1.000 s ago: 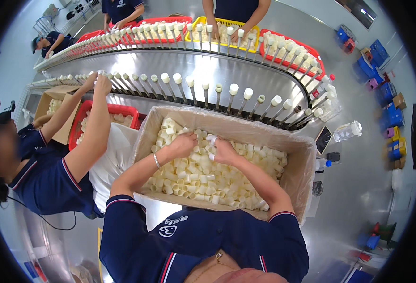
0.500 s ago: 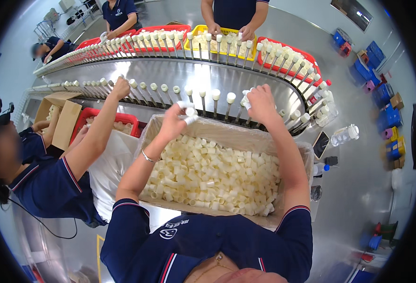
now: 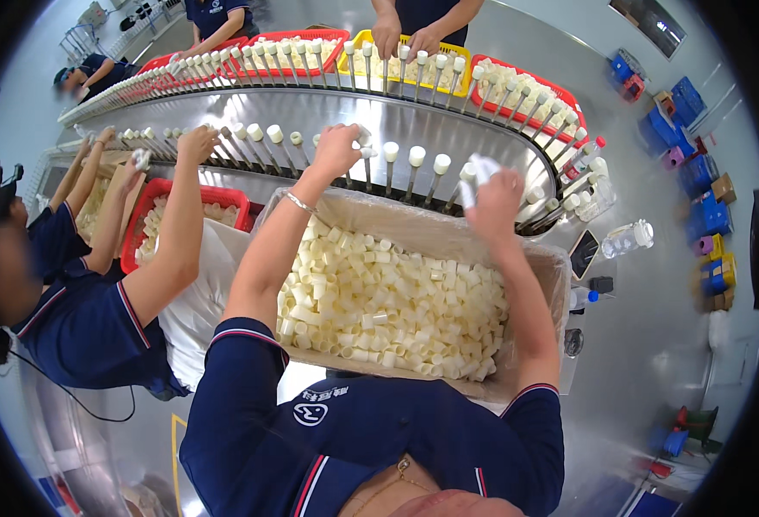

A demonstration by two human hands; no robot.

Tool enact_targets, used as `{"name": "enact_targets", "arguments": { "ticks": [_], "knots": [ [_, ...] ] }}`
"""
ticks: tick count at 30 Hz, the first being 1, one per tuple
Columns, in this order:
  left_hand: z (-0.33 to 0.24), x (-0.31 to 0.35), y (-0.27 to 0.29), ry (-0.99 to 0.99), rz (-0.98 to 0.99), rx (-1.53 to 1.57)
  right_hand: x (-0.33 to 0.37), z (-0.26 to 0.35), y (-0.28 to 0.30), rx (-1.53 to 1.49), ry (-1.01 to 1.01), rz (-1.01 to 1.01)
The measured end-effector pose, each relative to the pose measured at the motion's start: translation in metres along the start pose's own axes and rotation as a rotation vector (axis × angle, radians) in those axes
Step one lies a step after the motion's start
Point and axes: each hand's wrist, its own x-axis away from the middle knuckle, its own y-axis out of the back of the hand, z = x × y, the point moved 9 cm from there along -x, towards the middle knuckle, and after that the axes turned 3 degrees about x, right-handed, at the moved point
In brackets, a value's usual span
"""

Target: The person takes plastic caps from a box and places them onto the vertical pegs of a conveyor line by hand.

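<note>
My left hand [image 3: 338,150] reaches to the near row of upright metal rods, its fingers closed around white plastic caps [image 3: 364,138] at a rod's top. To the right, my right hand [image 3: 496,203] is slightly blurred by motion and grips several white caps [image 3: 481,169] beside another rod. Between the hands, white caps [image 3: 416,156] sit on the rod tips. Below my forearms stands a large carton [image 3: 448,231] lined with clear plastic, filled with loose cream-white caps [image 3: 388,302].
A curved steel conveyor table [image 3: 311,116] carries the rods. Co-workers stand left and across, beside red baskets [image 3: 243,211] and a yellow basket [image 3: 464,53] of caps. To the right lie a phone [image 3: 584,253], a clear bottle [image 3: 628,239] and a blue-capped bottle [image 3: 581,298].
My left hand has moved forward from above the carton to the rods. My right hand has drawn back slightly and to the right. The co-worker's hands at left have shifted too.
</note>
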Motion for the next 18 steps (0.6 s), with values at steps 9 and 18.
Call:
{"name": "enact_targets", "arguments": {
  "ticks": [9, 18],
  "knots": [
    [-0.093, 0.129, -0.04, -0.653, 0.026, -0.034, 0.131, 0.153, -0.134, -0.463, 0.151, 0.641],
    [-0.015, 0.214, -0.119, -0.589, 0.43, -0.284, 0.141, 0.158, -0.166, -0.575, 0.086, 0.787]
  ]
}}
